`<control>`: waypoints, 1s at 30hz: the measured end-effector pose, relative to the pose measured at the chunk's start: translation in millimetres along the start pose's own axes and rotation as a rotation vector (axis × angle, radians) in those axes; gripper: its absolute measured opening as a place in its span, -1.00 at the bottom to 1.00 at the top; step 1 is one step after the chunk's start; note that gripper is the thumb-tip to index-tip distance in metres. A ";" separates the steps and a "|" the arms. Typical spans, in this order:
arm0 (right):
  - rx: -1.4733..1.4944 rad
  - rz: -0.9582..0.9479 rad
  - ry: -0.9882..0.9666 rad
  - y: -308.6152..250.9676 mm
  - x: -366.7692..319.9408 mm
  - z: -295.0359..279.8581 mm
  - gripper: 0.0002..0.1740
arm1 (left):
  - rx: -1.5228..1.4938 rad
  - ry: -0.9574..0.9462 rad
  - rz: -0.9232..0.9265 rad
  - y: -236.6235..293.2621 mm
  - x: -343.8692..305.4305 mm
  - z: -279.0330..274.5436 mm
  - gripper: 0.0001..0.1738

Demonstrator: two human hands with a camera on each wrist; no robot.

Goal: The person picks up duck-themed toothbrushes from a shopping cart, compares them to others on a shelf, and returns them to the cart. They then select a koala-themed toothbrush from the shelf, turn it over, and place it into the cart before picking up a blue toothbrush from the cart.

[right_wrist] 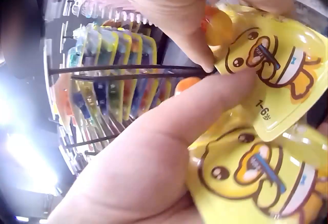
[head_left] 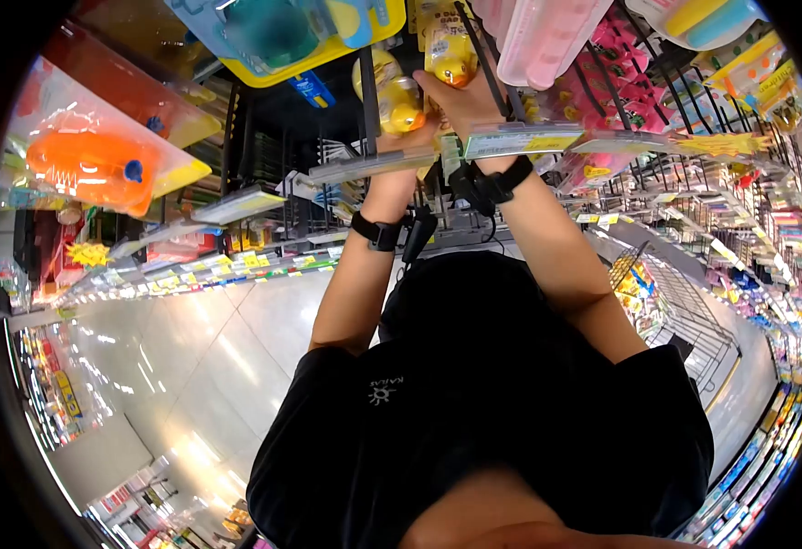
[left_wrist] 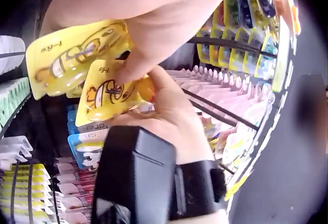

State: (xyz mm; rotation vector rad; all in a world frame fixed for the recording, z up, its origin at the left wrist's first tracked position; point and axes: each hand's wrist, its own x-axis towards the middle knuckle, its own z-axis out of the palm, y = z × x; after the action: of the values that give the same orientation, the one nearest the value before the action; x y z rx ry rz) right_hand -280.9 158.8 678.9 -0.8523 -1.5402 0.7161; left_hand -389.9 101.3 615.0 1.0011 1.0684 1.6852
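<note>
Two yellow duck packages hang close together between the hands. My left hand (head_left: pixel 407 146) grips the left package (head_left: pixel 399 105); in the left wrist view this hand (left_wrist: pixel 138 8) lies over one package (left_wrist: pixel 56 65) with its thumb on the second (left_wrist: pixel 97 98). My right hand (head_left: pixel 474 101) holds the second package (head_left: pixel 451 55) near its orange beak. In the right wrist view my right hand (right_wrist: pixel 205 8) is above and my left hand (right_wrist: pixel 148 152) below, its thumb across the upper package (right_wrist: pixel 294 54); the lower package (right_wrist: pixel 246 178) lies beside its palm.
Black display hooks surround the hands, with a price rail (head_left: pixel 364 166) below them. Pink packages (head_left: pixel 547 46) hang to the right, and a blue and yellow pack (head_left: pixel 328 64) to the left. A wire cart (head_left: pixel 684 320) stands at the right.
</note>
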 end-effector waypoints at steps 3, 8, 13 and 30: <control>-0.005 0.020 0.034 30.1 13.5 13.2 -0.31 | -0.144 0.038 -0.151 -0.8 -9.9 -18.0 -0.67; -0.008 -0.160 0.240 34.1 31.6 32.4 -0.22 | -0.422 0.017 -0.336 13.4 -39.6 -43.5 -0.58; -0.006 -0.198 0.215 48.9 40.7 42.1 -0.11 | -0.349 -0.110 -0.380 11.3 -53.2 -64.4 -0.60; -0.369 -0.471 0.343 57.8 58.3 39.8 -0.20 | -0.234 -0.067 -0.334 37.7 -82.9 -24.9 -0.57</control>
State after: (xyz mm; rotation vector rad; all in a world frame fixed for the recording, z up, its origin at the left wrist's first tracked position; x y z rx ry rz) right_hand -316.5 240.0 657.3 -0.7861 -1.4972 -0.0595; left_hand -398.4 8.3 628.8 0.6821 0.9133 1.4531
